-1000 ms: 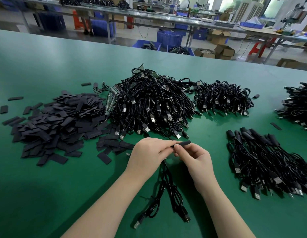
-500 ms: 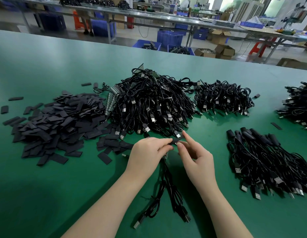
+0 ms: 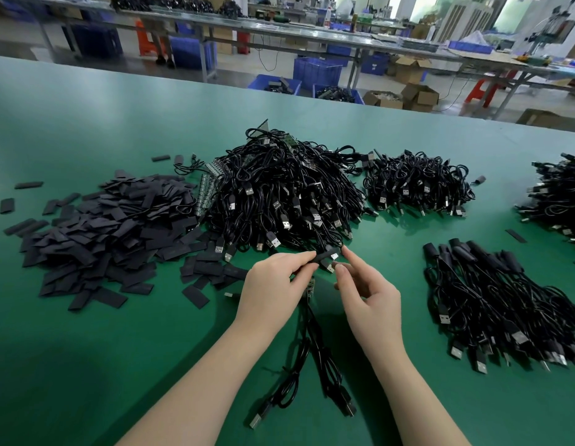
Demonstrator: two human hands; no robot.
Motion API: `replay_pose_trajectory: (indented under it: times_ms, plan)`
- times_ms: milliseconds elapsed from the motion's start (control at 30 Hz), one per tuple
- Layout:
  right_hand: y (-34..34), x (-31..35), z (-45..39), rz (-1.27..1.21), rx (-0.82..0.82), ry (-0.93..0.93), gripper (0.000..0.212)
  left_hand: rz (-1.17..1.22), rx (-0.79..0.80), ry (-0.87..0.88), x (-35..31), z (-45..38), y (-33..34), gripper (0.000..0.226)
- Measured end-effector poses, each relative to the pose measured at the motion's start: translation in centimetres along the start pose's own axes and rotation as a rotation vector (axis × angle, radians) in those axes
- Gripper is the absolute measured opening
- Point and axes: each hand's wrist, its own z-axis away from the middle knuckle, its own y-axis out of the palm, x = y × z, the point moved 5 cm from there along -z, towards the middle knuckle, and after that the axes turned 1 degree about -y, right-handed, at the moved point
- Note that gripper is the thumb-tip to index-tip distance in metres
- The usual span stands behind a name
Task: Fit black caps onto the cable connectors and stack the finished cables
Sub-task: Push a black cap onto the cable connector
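My left hand pinches one end of a flat black cap just in front of the big cable pile. Under that hand a small green connector board shows, and black cables trail from it toward me across the green table, ending in USB plugs. My right hand is beside it with index finger and thumb spread. Its index tip touches the cap's right end and its thumb is just below. Loose black caps are heaped at the left. Capped cables lie stacked at the right.
A large tangle of uncapped cables fills the middle of the green table. A smaller bundle lies behind it to the right, and another pile sits at the far right edge. Stray caps dot the mat. Workbenches and blue crates stand beyond the table.
My right hand has let go of its pinch on the cap and opened, its index finger now straight against the cap's end. The left hand has kept its hold and barely moved.
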Motion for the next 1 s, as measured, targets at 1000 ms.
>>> replay_pose_trajectory:
  times_ms: [1000]
  plan:
    - [-0.05,-0.23,-0.16,-0.136,-0.008,0.155,0.028,0.018,0.037,0.125,-0.74,0.13,0.2,0.025]
